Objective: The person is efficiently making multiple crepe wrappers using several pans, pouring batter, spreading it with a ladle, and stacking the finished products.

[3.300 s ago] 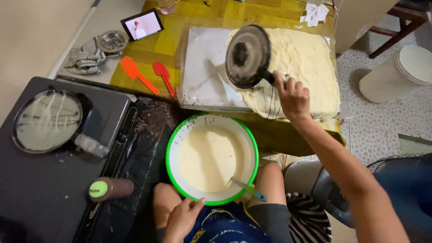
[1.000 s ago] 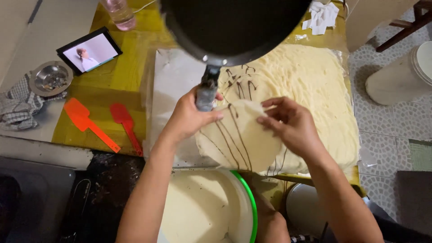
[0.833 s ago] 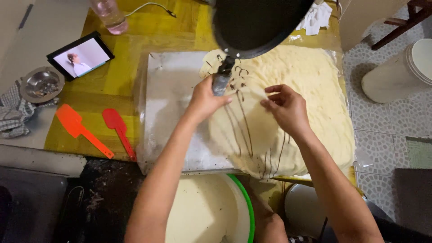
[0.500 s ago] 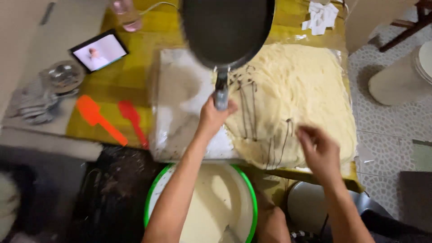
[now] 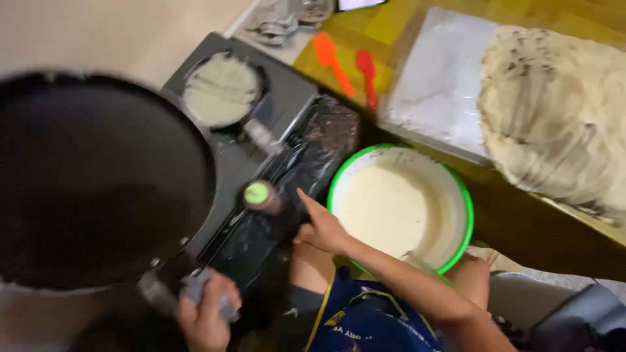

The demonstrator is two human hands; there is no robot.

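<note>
My left hand (image 5: 203, 314) grips the handle of a large black frying pan (image 5: 98, 182), which is held up close to the camera at the left, over the black stove (image 5: 287, 104). My right hand (image 5: 323, 226) is spread with nothing in it, next to a brown bottle with a green cap (image 5: 262, 195) and beside a green-rimmed bowl of pale batter (image 5: 399, 205). A ladle handle (image 5: 417, 261) pokes out of the bowl's near side. A pile of thin crepes (image 5: 554, 111) lies at the right on the yellow table.
A second pan with a pale crepe in it (image 5: 222, 88) sits on the stove. An orange spatula (image 5: 331, 55) and a red spatula (image 5: 367, 68) lie on the table beside a white sheet (image 5: 443, 78). Crumpled foil (image 5: 280, 19) lies at the top.
The pan has swung from above the crepe pile to the left over the stove. My right hand left the crepes and came down beside the bottle. The view turned left.
</note>
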